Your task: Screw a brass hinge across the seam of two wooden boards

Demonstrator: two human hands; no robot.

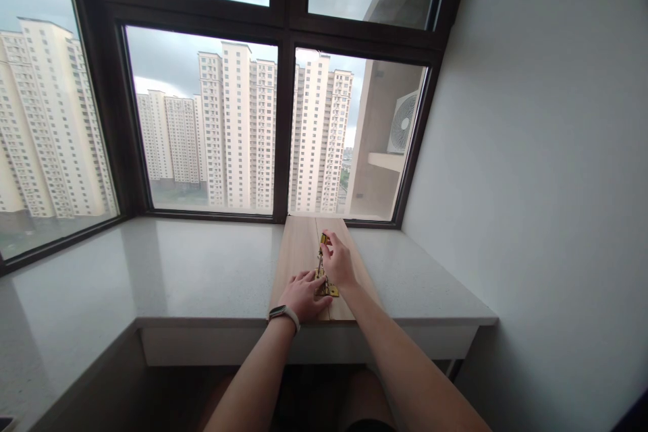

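Two light wooden boards [297,253] lie side by side on the pale counter, with a long seam between them. A brass-coloured hinge [333,290] rests across the seam near their front end. My left hand [304,297] lies over the hinge's left part, fingers stretched and thumb apart, pressing beside it. My right hand [338,262] is closed round the yellow-and-black handle of a screwdriver [322,241]. Its shaft slants down to the hinge, close to my left index finger. The tip and any screw beneath are too small to make out.
The pale counter [212,270] spreads to both sides, and its front edge runs just below the boards. Dark-framed windows [283,115] rise behind it. A white wall [531,169] bounds the right side. My left wrist carries a watch [284,314].
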